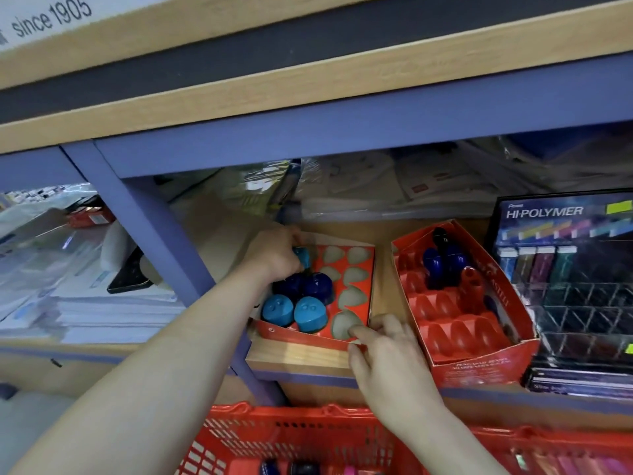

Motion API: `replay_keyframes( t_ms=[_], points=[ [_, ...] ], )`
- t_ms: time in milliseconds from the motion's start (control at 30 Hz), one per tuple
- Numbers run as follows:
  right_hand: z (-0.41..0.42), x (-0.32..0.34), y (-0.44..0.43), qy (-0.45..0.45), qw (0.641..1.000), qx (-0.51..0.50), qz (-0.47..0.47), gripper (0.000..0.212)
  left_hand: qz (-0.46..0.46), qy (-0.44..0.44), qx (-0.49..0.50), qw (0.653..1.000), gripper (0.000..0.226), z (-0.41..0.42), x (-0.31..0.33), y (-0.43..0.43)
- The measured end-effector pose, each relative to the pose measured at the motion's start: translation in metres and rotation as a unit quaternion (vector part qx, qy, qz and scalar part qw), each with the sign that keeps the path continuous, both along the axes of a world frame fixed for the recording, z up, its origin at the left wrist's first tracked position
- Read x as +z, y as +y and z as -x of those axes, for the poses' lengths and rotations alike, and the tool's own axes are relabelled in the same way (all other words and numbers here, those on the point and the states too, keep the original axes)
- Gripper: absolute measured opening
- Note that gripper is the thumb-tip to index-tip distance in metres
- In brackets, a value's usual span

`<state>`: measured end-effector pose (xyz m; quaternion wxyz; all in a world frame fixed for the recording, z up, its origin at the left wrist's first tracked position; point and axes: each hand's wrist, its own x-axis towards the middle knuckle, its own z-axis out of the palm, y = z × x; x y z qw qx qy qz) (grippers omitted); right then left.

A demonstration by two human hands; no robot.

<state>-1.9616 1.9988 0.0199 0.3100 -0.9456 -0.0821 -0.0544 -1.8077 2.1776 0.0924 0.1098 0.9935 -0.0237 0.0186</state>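
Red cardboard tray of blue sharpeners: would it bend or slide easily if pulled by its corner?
Probably light: the red tray is thin card with mostly empty holes and few sharpeners seated. It may twist, since the right hand pinches only one front corner. It should likely slide easily on the smooth wooden shelf.

The white sign [44,18], far above and left of the left hand [274,257], reads "since 1905". The black display box [561,286], well right of the right hand [387,358], reads "HI-POLYMER". The red carton [479,368], just right of that hand, shows "ASTELL" on its side wall; its front print is blurred.
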Motion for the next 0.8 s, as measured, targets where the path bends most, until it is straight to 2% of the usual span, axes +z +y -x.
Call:
replay_keyframes(
  t_ms=[200, 333, 433, 567, 667, 800],
  points=[
    [0.000, -0.001, 0.001, -0.007, 1.000, -0.003, -0.004, 0.034, -0.018, -0.005, -0.025, 1.000, 0.012, -0.002, -0.004, 0.006],
    [0.000, 0.002, 0.003, -0.005, 1.000, -0.010, -0.016, 0.035, -0.036, -0.002, -0.029, 0.999, 0.022, 0.011, -0.002, 0.003],
    [0.009, 0.008, 0.002, -0.005, 1.000, 0.004, -0.018, 0.048, -0.020, -0.021, -0.047, 0.998, 0.028, 0.038, 0.006, -0.004],
    [0.036, 0.016, -0.006, -0.031, 0.999, 0.033, -0.015, 0.055, 0.071, -0.098, -0.136, 0.983, 0.030, 0.111, 0.011, 0.005],
    [0.058, 0.011, -0.010, -0.033, 0.996, 0.084, 0.005, 0.044, 0.117, -0.030, -0.192, 0.974, 0.029, 0.174, -0.003, 0.035],
    [0.078, -0.021, 0.004, 0.053, 0.983, 0.166, 0.060, 0.029, 0.098, 0.063, -0.146, 0.982, 0.028, 0.223, -0.078, 0.096]
  ],
)
